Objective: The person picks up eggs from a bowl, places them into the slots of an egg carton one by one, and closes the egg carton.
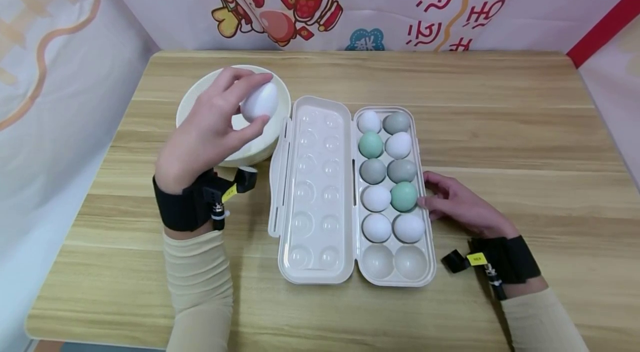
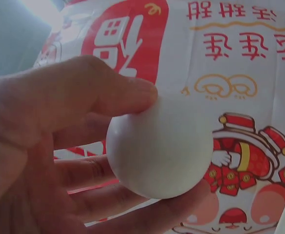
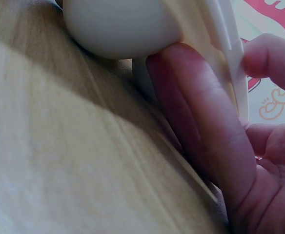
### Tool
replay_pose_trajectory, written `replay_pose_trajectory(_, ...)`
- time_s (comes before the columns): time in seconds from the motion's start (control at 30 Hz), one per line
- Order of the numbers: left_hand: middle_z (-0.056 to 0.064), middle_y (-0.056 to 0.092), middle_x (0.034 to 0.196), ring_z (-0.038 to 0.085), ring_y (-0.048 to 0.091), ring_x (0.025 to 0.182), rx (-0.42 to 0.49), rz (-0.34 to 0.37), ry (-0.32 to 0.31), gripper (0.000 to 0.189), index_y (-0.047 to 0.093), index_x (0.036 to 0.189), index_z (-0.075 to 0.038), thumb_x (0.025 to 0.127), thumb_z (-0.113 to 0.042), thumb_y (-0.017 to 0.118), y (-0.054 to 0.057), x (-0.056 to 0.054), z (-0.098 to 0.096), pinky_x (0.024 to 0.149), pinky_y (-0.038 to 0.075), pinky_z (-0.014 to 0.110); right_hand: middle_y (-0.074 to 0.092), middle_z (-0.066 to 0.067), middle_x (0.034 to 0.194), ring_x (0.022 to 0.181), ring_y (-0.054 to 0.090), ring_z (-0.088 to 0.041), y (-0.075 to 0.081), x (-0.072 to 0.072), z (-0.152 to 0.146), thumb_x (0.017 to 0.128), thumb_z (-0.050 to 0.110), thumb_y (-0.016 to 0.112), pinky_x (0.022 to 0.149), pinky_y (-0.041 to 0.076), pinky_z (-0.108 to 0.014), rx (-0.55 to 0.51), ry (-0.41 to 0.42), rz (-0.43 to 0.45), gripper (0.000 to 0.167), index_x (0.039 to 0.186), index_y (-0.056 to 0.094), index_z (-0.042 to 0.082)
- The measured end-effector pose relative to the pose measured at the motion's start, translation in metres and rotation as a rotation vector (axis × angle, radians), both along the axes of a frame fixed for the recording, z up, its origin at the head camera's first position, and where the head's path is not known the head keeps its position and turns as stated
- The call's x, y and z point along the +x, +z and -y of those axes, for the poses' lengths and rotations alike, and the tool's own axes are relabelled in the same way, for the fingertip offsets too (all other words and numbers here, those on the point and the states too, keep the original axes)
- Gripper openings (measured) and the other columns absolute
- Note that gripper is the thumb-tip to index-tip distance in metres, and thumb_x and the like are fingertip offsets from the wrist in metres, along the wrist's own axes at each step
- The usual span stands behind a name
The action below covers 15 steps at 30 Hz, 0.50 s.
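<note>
Over the round white bowl (image 1: 200,97) at the back left, my left hand (image 1: 205,119) holds a white egg (image 1: 263,101) between thumb and fingers; the left wrist view shows the same egg (image 2: 159,146) up close. An open plastic egg carton (image 1: 354,283) lies mid-table, lid to the left. White, grey and green eggs sit in its right half, such as a green egg (image 1: 403,196); the two nearest cups (image 1: 394,261) are bare. My right hand (image 1: 462,205) grips the carton's right edge, thumb at the rim (image 3: 235,73) and fingers under it against the side.
The carton's clear dimpled lid (image 1: 317,180) lies flat, its latch flap (image 1: 279,180) close to the bowl. The wooden table (image 1: 505,119) ends at a printed cloth backdrop (image 1: 320,13) behind. Black camera straps (image 1: 182,205) circle both wrists.
</note>
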<state>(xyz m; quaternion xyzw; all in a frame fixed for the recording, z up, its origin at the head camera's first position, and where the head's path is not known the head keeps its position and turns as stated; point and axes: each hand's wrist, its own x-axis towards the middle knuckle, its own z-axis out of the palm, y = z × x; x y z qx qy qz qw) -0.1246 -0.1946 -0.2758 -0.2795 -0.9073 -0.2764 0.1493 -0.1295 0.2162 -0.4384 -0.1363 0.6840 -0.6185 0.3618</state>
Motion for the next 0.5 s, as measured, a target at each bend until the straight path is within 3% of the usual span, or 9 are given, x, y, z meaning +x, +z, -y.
replay_pose_trajectory(0.2,0.026,0.049,0.118,0.034,0.050,0.109,-0.005,-0.081,-0.098,0.048,0.053,0.127,0.009,0.083,0.003,0.071,0.003,0.008,-0.018,0.085,0.050,0.048,0.049,-0.024,0.132,0.106,0.061,-0.024,0.000,0.000,0.000,0.097,0.010,0.056,0.079,0.054,-0.042,-0.007,0.000,-0.004,0.060,0.146,0.025,-0.006)
replay_pose_trajectory(0.37,0.027,0.047,0.118,0.034,0.050,0.109,-0.046,-0.134,-0.119,0.049,0.052,0.128,0.009,0.084,-0.001,0.072,0.007,0.018,-0.030,0.087,0.050,0.048,0.047,-0.024,0.132,0.107,0.060,-0.024,0.000,0.000,0.000,0.097,0.010,0.057,0.079,0.054,-0.043,-0.003,0.000,-0.010,0.059,0.145,0.028,-0.005)
replay_pose_trajectory(0.5,0.027,0.047,0.120,0.035,0.052,0.108,-0.069,-0.137,-0.130,0.052,0.051,0.130,0.006,0.084,-0.004,0.072,0.009,0.027,-0.040,0.084,0.052,0.047,0.047,-0.024,0.132,0.106,0.060,-0.024,0.000,0.000,0.000,0.097,0.010,0.057,0.079,0.054,-0.042,0.000,-0.001,-0.016,0.058,0.145,0.028,-0.006)
